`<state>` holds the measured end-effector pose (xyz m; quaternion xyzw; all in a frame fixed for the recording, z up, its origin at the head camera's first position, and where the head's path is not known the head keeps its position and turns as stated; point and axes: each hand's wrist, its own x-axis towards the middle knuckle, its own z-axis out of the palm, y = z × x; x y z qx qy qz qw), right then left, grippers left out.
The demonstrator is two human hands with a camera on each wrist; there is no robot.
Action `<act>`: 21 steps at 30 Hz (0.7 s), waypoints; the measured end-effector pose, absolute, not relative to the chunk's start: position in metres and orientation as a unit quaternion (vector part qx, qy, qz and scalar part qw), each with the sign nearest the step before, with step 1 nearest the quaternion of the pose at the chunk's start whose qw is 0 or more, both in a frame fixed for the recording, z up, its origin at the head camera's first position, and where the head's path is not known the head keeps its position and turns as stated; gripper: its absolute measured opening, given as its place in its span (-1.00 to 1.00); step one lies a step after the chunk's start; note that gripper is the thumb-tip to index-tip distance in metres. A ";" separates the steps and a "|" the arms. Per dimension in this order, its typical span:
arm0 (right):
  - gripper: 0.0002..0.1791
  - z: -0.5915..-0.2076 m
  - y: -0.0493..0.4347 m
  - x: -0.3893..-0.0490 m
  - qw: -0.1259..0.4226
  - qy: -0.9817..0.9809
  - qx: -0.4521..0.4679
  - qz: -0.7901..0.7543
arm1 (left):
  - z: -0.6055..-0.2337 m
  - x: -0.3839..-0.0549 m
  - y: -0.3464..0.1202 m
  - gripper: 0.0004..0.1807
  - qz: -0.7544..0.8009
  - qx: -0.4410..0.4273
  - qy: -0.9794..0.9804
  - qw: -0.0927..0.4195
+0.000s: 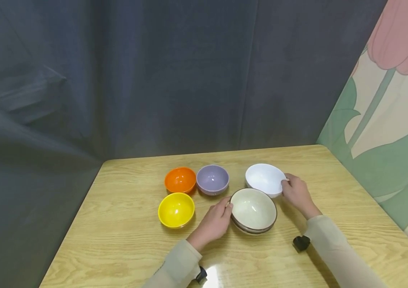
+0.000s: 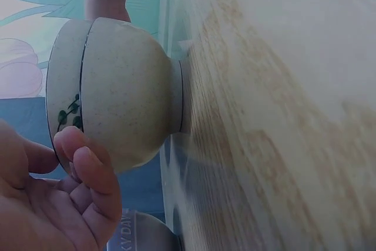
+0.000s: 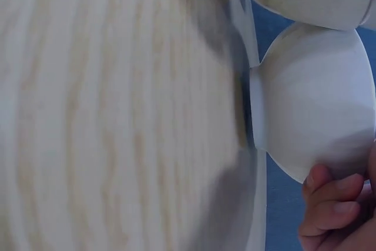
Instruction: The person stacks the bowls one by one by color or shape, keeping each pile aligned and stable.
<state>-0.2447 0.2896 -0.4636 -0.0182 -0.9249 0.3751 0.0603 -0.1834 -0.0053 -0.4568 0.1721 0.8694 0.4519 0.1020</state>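
Two cream bowls (image 1: 253,209) with dark brown rims stand nested, one inside the other, on the table. My left hand (image 1: 214,220) pinches their rim from the left, thumb on one side and fingers against the outer wall. In the left wrist view a green leaf pattern shows on the upper part of these cream bowls (image 2: 126,86). Just behind and to the right is a white bowl (image 1: 264,178). My right hand (image 1: 297,194) holds that bowl by its right edge. In the right wrist view the foot of the white bowl (image 3: 317,98) is close to the tabletop.
Left of the cream bowls stand a purple bowl (image 1: 213,180), an orange bowl (image 1: 180,180) and a yellow bowl (image 1: 176,210), close together. The wooden table (image 1: 117,240) ends at a dark curtain (image 1: 189,80) behind and a flower-patterned wall (image 1: 387,120) on the right.
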 end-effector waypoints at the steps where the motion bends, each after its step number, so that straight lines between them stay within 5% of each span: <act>1: -0.49 -0.462 0.290 -0.244 0.061 -0.924 -0.019 0.377 | -0.457 -0.184 -0.006 -0.44 0.456 0.174 0.867 0.103; 21: -0.49 -0.438 0.293 -0.235 0.083 -0.917 -0.022 0.389 | -0.455 -0.183 -0.005 -0.52 0.543 0.176 0.812 0.121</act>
